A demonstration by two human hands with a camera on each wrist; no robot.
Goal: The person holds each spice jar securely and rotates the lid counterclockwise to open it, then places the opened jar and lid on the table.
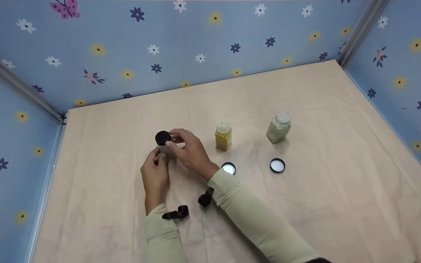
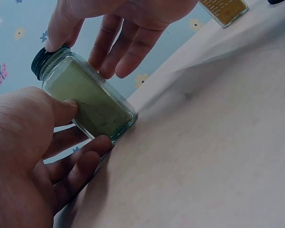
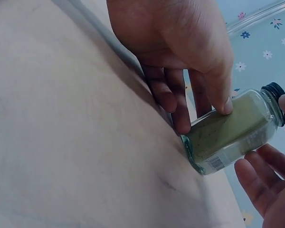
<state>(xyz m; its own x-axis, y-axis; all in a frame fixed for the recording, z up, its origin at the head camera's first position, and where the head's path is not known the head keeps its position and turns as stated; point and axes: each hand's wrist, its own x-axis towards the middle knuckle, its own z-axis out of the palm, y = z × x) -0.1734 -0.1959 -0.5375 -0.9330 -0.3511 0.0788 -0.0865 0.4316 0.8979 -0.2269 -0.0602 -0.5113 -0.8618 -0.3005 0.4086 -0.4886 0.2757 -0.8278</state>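
A square glass spice jar (image 2: 92, 97) of green powder stands on the table, its black cap (image 1: 163, 137) on top. My left hand (image 1: 155, 176) grips the jar's body low down, thumb on one side and fingers round the other. At the cap is my right hand (image 1: 193, 150), its thumb and a finger pinching the rim, the other fingers loosely bent beside the glass. In the right wrist view, a barcode label shows on the jar (image 3: 232, 128) near its base. Part of the jar is hidden behind my hands in the head view.
To the right stand a yellow-powder jar (image 1: 223, 138) and a pale green one (image 1: 279, 129), both uncapped with perforated shaker tops. Two black caps lie white side up: one (image 1: 228, 168) by my right sleeve, another (image 1: 277, 165) farther right. Flowered walls (image 1: 196, 40) border the cloth-covered table (image 1: 97, 164).
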